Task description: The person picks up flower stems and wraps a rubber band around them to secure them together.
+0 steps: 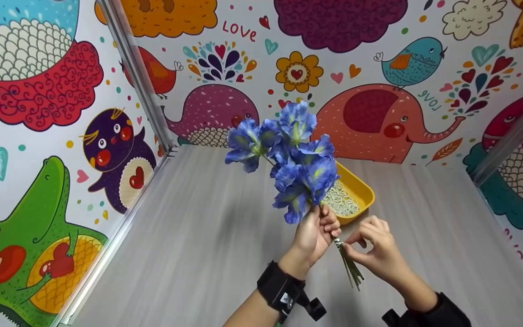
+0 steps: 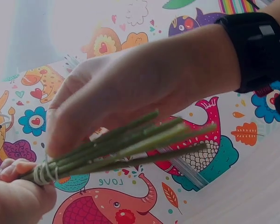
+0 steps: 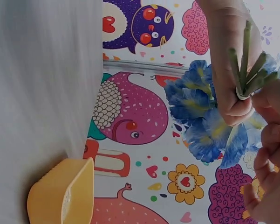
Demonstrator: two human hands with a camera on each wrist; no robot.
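A bunch of blue artificial-looking flowers (image 1: 304,156) is held up by my left hand (image 1: 313,236), its fingers curled round the stems just under the blooms. Below that grip, a pale rubber band (image 2: 45,172) is wound round the green stems (image 1: 351,270). The thumb and forefinger of my right hand (image 1: 381,247) pinch at the band, where a thin strand rises toward the fingertips in the left wrist view. The cut stem ends (image 3: 256,77) fan out past the band. Part of the pinch is hidden by the stems and fingers.
Behind the hands, a yellow tray (image 1: 366,195) with many pale rubber bands (image 1: 343,200) stands on the grey wood-grain tabletop (image 1: 188,254). Cartoon-printed panels (image 1: 243,59) enclose the table at the back and sides. Each wrist wears a black camera strap (image 1: 279,286).
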